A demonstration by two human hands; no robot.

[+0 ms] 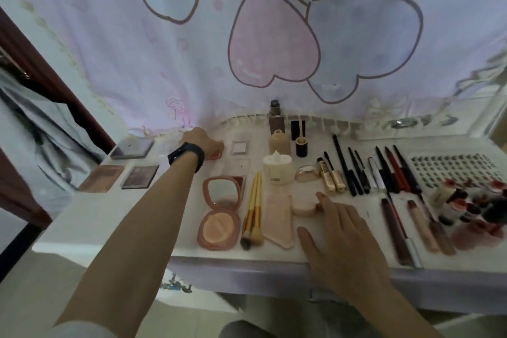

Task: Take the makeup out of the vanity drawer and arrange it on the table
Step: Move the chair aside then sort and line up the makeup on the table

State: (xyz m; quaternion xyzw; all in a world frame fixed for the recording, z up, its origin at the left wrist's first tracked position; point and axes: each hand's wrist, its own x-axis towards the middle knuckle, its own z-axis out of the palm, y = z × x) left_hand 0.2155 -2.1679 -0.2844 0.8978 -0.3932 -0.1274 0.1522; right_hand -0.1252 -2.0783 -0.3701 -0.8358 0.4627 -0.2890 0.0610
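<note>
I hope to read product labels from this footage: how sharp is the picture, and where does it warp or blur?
Head view: soft throughout, so the print on the gold mascara tubes is unreadable; head view: wide-angle bending bows the edges of the table; head view: the small bottles at far right smear together; head view: lighting is dim and even, shadows faint.

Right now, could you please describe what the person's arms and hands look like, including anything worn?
Both forearms are bare. The left hand has a black band, like a watch or fitness tracker, strapped round its wrist, and a pale sleeve edge shows near the elbow. The right hand wears nothing visible: no ring on the fingers, no wristband.
</note>
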